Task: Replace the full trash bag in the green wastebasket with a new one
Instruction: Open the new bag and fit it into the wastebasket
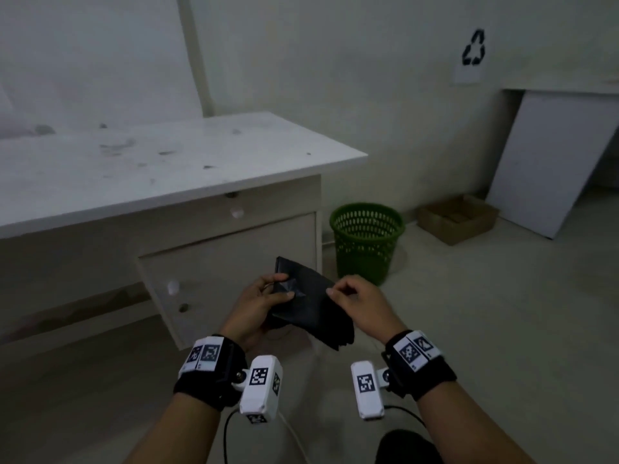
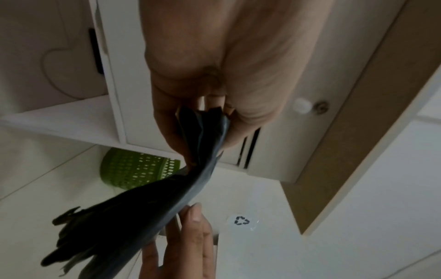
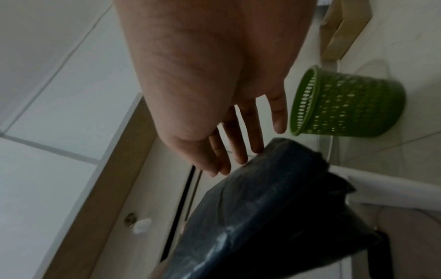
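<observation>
A folded black trash bag (image 1: 308, 306) hangs in front of me above the floor. My left hand (image 1: 284, 289) grips its left end, thumb on top; the left wrist view shows the folded layers (image 2: 133, 217) pinched between thumb and fingers (image 2: 167, 113). My right hand (image 1: 335, 291) meets the bag's right edge. In the right wrist view its fingers (image 3: 238, 151) lie straight, their tips touching the bag (image 3: 274, 207). The green mesh wastebasket (image 1: 366, 242) stands on the floor beyond the bag, beside the desk, and no bag shows in it (image 3: 346, 105).
A white desk (image 1: 167, 162) fills the left, its lower cabinet door (image 1: 227, 279) swung ajar toward me. A shallow cardboard box (image 1: 459, 217) sits right of the basket. A white board (image 1: 552, 155) leans on the wall under a recycling sign (image 1: 473, 50).
</observation>
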